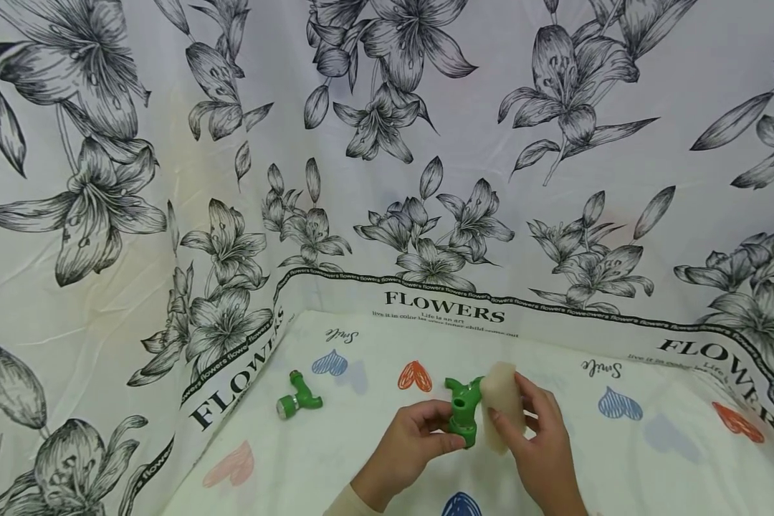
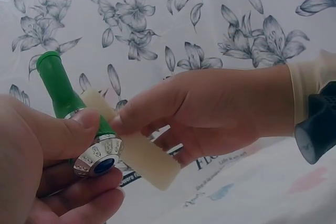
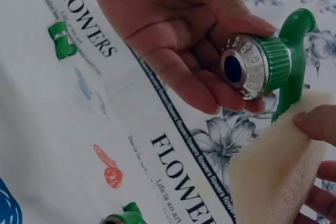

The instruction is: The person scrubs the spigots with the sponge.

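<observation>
My left hand grips a green tap by its knob end, thumb on one side and fingers on the other. The knob is silver and ribbed with a dark blue centre. My right hand holds a beige sponge-like pad between thumb and fingers. This pad stands against the green pipe part of the tap and covers some of it. A second green tap with a silver knob lies on the cloth to the left, apart from both hands.
A white cloth printed with hearts covers the surface. Behind and at the sides hangs a flower-printed curtain, its lower band lettered FLOWERS. At the right wrist view's bottom edge, another green piece is partly cut off.
</observation>
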The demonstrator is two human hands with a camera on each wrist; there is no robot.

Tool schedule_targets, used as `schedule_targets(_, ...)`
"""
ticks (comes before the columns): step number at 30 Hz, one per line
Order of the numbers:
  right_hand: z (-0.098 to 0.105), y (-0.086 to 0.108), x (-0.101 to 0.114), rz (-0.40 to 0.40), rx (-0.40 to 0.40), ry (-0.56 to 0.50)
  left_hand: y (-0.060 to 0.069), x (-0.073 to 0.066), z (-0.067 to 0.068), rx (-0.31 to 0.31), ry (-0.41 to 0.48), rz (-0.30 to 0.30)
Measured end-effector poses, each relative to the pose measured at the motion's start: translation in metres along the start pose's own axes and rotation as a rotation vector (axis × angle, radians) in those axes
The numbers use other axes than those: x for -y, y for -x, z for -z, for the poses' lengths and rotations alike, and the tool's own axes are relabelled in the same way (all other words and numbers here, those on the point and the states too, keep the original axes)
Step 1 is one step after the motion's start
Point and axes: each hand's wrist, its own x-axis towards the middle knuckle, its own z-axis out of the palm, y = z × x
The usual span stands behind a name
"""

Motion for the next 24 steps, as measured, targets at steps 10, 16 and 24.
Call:
schedule_targets(10,-0.004,0.007,0.003,0.029,0.086,-0.063,-0.002,0.001,0.001,-0.026,-0.032,0.006)
schedule_targets(16,-0.005,0.013,0.013,0.037,0.142,-0.058,-0.002,0.002,0.002,-0.042,0.0,0.035)
schedule_targets(24,-0.006,0.019,0.024,0.094,0.184,-0.056,-0.003,0.003,0.001,-0.104,-0.002,0.061)
